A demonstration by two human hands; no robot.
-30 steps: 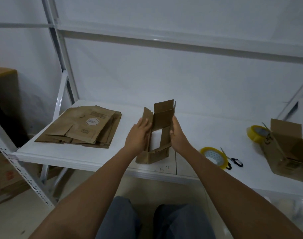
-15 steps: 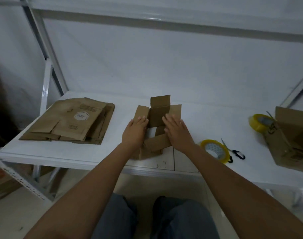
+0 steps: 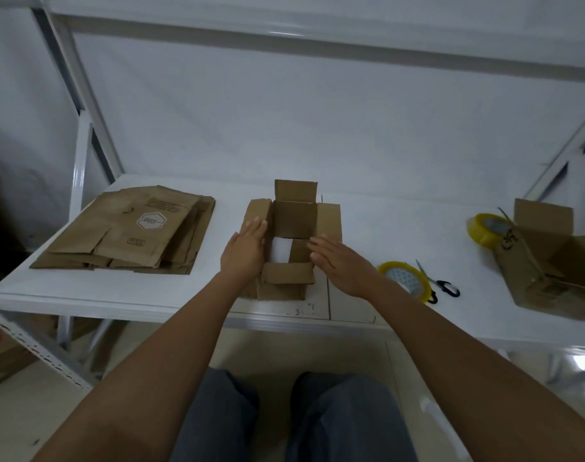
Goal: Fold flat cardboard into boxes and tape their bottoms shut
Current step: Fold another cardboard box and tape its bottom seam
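Observation:
A small brown cardboard box (image 3: 294, 221) stands squared up on the white shelf (image 3: 217, 295), its upper flaps spread outward and the shelf visible through its middle. My left hand (image 3: 243, 253) lies flat against the box's left flap with straight fingers. My right hand (image 3: 337, 265) hovers flat at the box's right side, fingertips at the inner right flap. A stack of flat brown cardboard blanks (image 3: 131, 231) lies at the left. A yellow-cored tape roll (image 3: 405, 281) lies right of my right hand.
Black-handled scissors (image 3: 441, 285) lie beside the tape roll. A second yellow tape roll (image 3: 487, 228) and a formed open box (image 3: 557, 258) sit at the far right. Shelf uprights rise at both ends, with a beam overhead. My legs are below the shelf edge.
The box went from a tilted, half-open sleeve to a squared shape with flaps spread. Both hands moved from clasping its sides to lying flat at the flaps.

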